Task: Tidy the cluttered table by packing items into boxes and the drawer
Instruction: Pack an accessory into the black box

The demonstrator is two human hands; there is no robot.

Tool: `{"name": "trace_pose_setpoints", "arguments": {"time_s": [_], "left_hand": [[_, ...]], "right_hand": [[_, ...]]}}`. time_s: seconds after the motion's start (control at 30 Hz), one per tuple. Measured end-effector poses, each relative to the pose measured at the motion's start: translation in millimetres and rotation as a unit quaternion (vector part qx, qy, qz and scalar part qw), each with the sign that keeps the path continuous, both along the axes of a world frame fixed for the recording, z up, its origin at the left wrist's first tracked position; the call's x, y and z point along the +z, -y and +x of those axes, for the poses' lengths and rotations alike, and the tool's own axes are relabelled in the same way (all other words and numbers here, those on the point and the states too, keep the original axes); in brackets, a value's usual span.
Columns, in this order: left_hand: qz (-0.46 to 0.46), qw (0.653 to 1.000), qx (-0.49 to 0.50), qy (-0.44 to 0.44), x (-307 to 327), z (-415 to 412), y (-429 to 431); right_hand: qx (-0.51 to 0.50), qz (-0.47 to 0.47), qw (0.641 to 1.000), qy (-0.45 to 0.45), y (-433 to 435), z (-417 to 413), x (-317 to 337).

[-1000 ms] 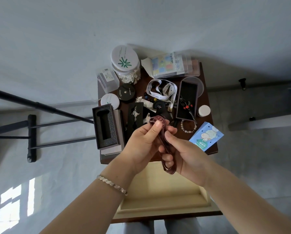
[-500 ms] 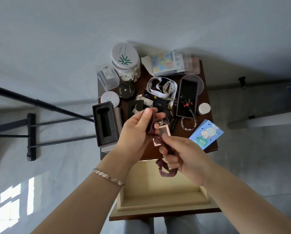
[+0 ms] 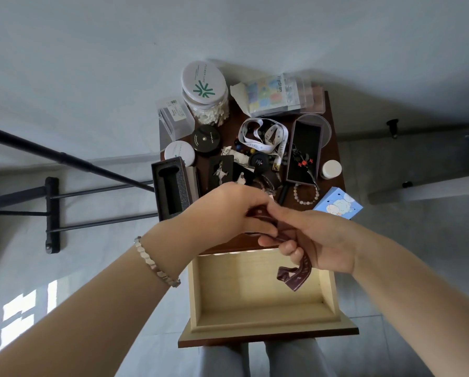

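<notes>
A dark red ribbon (image 3: 295,276) is stretched between both hands above the front edge of the small brown table (image 3: 333,164). My left hand (image 3: 227,210) pinches its upper end. My right hand (image 3: 317,240) grips the middle, and the loose tail hangs down over the open pale wooden drawer (image 3: 263,319). The drawer looks bare inside. An open black box with a foam insert (image 3: 170,189) stands at the table's left edge, just left of my left hand.
The table holds a cotton-swab jar (image 3: 204,93), a clear plastic box (image 3: 174,115), a black compact (image 3: 206,138), a white lanyard (image 3: 263,137), a dark open tray (image 3: 305,151), a bead bracelet (image 3: 305,193), a blue carton (image 3: 338,204) and a sticker pack (image 3: 274,95). A black stand (image 3: 52,213) is at left.
Both hands have lowered and come together over the table's front edge. The ribbon's tail now hangs lower, over the drawer. My left hand's fingers closed down onto the ribbon's upper end.
</notes>
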State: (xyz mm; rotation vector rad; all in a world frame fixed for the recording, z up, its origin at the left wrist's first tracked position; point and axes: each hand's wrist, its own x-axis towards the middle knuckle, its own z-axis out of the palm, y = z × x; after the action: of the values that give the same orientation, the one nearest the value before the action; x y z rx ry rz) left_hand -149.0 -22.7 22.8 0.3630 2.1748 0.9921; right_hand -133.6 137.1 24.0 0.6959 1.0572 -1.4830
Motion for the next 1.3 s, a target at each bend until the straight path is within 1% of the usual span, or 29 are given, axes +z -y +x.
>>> {"name": "trace_pose_setpoints", "arguments": {"time_s": [0.07, 0.13, 0.17, 0.2, 0.23, 0.27, 0.3, 0.33, 0.4, 0.47, 0.53, 0.63, 0.7, 0.73, 0.83, 0.87, 0.9, 0.97, 1.0, 1.1, 1.23, 1.3], "left_hand": [[0.034, 0.997, 0.058, 0.049, 0, 0, 2], [0.068, 0.990, 0.103, 0.063, -4, 2, 4], [0.106, 0.981, 0.143, 0.076, -6, 4, 5], [0.163, 0.961, 0.198, 0.104, -8, 7, 5], [0.233, 0.925, 0.258, 0.152, -10, 11, 5], [0.292, 0.880, 0.312, 0.207, -13, 15, 3], [0.336, 0.838, 0.351, 0.250, -17, 19, 3], [0.365, 0.806, 0.374, 0.277, -20, 23, 1], [0.412, 0.766, 0.391, 0.302, -26, 29, -1], [0.432, 0.746, 0.403, 0.307, -30, 32, -2], [0.416, 0.750, 0.418, 0.300, -30, 33, -2], [0.374, 0.771, 0.433, 0.279, -29, 32, -4], [0.364, 0.774, 0.442, 0.269, -27, 30, -4], [0.368, 0.769, 0.447, 0.271, -26, 29, -5], [0.408, 0.732, 0.460, 0.294, -23, 31, -11], [0.411, 0.732, 0.453, 0.301, -22, 33, -13], [0.404, 0.742, 0.439, 0.308, -21, 35, -15], [0.372, 0.776, 0.409, 0.302, -18, 36, -15], [0.354, 0.794, 0.403, 0.286, -17, 35, -14], [0.305, 0.834, 0.403, 0.222, -21, 35, -12], [0.240, 0.879, 0.384, 0.152, -20, 35, -8], [0.178, 0.915, 0.344, 0.111, -19, 32, -2]], "right_hand": [[-0.016, -0.007, 1.000, -0.009, -1, 1, 0], [-0.042, -0.013, 0.999, -0.007, -1, 2, 0], [-0.066, -0.018, 0.998, -0.003, 0, 4, -1], [-0.095, -0.026, 0.995, 0.001, 1, 5, -2], [-0.124, -0.038, 0.992, 0.005, 1, 7, -4], [-0.151, -0.055, 0.987, 0.010, 2, 9, -5], [-0.172, -0.072, 0.982, 0.018, 3, 12, -6], [-0.189, -0.086, 0.978, 0.029, 4, 14, -6], [-0.208, -0.102, 0.972, 0.042, 5, 17, -8], [-0.209, -0.102, 0.972, 0.040, 5, 20, -8], [-0.193, -0.090, 0.976, 0.034, 5, 21, -9], [-0.162, -0.070, 0.984, 0.024, 5, 22, -8], [-0.150, -0.064, 0.986, 0.018, 6, 22, -7], [-0.149, -0.063, 0.987, 0.012, 6, 21, -6], [-0.165, -0.056, 0.985, -0.010, 9, 21, -8], [-0.167, -0.054, 0.984, -0.016, 11, 21, -9], [-0.166, -0.051, 0.985, -0.022, 13, 23, -9], [-0.163, -0.031, 0.986, -0.034, 17, 26, -10], [-0.163, -0.016, 0.986, -0.036, 18, 27, -11], [-0.152, 0.013, 0.988, -0.029, 17, 30, -11], [-0.065, 0.035, 0.997, -0.016, 10, 29, -9], [-0.040, 0.030, 0.999, -0.012, 3, 24, -6]]}}
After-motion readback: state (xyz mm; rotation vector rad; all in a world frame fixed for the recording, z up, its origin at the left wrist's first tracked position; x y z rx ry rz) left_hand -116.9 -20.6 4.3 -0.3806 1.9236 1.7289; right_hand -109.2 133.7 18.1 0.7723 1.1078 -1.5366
